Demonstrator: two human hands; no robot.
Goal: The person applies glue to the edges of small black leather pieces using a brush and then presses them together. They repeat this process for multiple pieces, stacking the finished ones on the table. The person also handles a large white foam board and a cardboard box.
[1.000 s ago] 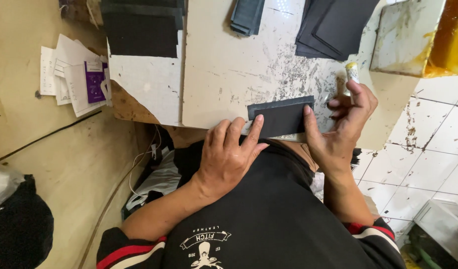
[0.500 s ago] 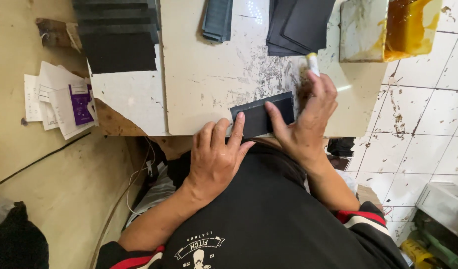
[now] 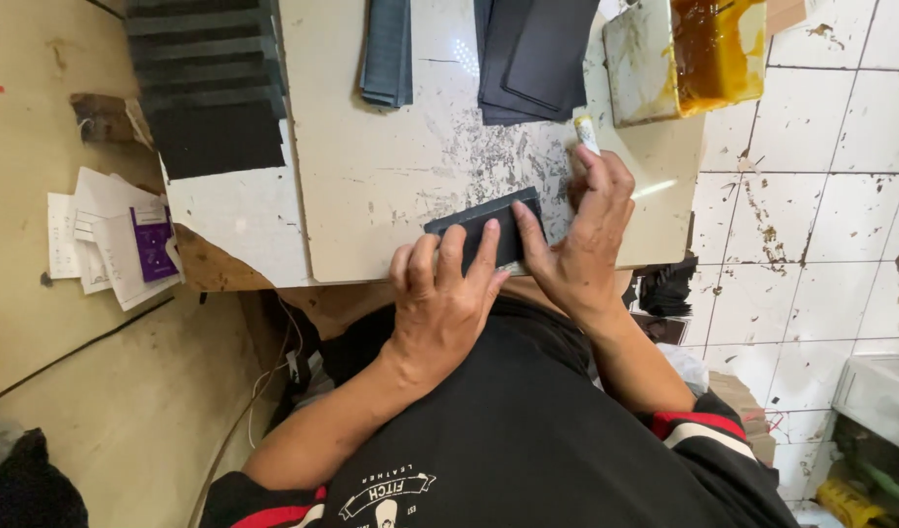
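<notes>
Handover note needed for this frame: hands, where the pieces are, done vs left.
Left hand: fingers flat on the dark rectangular piece, pressing it to the board near its front edge.
Right hand: thumb on the piece's right end, fingers gripping a small white stick.
Elsewhere: folded dark strips and dark sheets at the board's far side, amber glue tray at the far right corner, stacked dark pieces to the left.
Done: one piece laid down and held.
Left: the stacks look untouched; glue on the piece cannot be seen.
</notes>
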